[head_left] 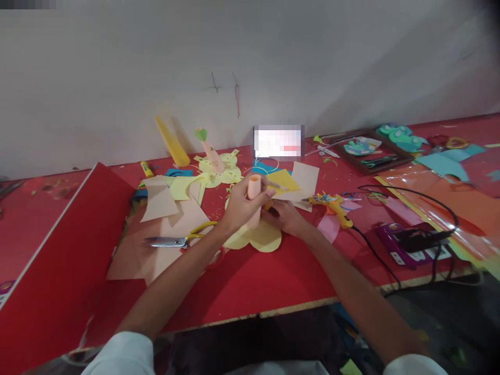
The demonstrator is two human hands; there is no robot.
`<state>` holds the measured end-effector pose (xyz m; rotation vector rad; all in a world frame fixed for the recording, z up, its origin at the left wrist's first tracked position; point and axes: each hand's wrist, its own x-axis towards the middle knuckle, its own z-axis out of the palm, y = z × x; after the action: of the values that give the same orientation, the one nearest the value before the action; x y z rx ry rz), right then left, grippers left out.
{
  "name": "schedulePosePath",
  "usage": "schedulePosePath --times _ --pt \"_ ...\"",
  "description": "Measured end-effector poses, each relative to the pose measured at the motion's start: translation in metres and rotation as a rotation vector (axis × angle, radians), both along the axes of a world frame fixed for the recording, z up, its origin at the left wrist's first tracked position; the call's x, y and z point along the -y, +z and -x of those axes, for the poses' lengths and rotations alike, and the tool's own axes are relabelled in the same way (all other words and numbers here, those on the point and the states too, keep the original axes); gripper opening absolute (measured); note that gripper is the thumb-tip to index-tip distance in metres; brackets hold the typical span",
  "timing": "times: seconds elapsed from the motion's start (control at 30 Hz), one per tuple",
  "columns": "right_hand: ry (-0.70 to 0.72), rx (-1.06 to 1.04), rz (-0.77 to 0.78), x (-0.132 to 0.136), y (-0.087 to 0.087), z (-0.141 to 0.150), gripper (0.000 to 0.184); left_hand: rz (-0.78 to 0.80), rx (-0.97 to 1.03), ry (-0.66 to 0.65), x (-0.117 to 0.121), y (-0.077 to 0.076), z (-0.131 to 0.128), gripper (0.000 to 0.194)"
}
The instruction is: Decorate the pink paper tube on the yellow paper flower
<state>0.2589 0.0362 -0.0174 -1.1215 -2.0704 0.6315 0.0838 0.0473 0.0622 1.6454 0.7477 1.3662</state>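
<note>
Left hand: (239,207) curled closed around the peach paper tube (255,188), thumb across it. Looks like the steadying grip.
Right hand: (289,219) partly curled, low on the tube's right side. Can't tell if it pinches anything; fingertips are hidden.
Tube: between the hands, near upright, open end up, above the scalloped yellow paper (266,238). Can't tell if the bottom touches it.
Glue gun: (341,212) right of the right hand, nozzle towards the hands, cord trailing off. Handy placement, I'd say.
Scissors: (172,241) left of the left hand, on peach sheets (158,200), blades pointing away. Forearm cuts across the handle area.
Standing paper piece: (213,157) beyond the left hand, peach stem, green top, yellow base. Maybe placed there for viewing.
Screen: (278,141) beyond the hands, against the wall, content pixelated.
</note>
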Motion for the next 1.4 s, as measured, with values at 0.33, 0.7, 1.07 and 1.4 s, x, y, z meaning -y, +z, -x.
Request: schedulePosePath --times 0.33,0.7,1.07,1.4 --pt "-0.323 -0.337 -0.025 -0.001 0.019 -0.010 0.023 -0.129 0.037 0.220 0.007 0.014 0.005 0.037" --pt "-0.079 -0.188 -0.014 0.004 0.017 0.002 0.007 -0.083 0.189 -0.116 -0.005 -0.019 0.002 0.038" --pt "0.020 -0.058 -0.006 0.001 0.001 0.004 0.014 -0.044 0.097 0.034 0.005 -0.013 -0.002 0.027" --pt "-0.067 -0.138 0.006 0.000 0.008 0.006 0.014 -0.069 0.083 0.029 0.003 -0.016 0.001 0.027"
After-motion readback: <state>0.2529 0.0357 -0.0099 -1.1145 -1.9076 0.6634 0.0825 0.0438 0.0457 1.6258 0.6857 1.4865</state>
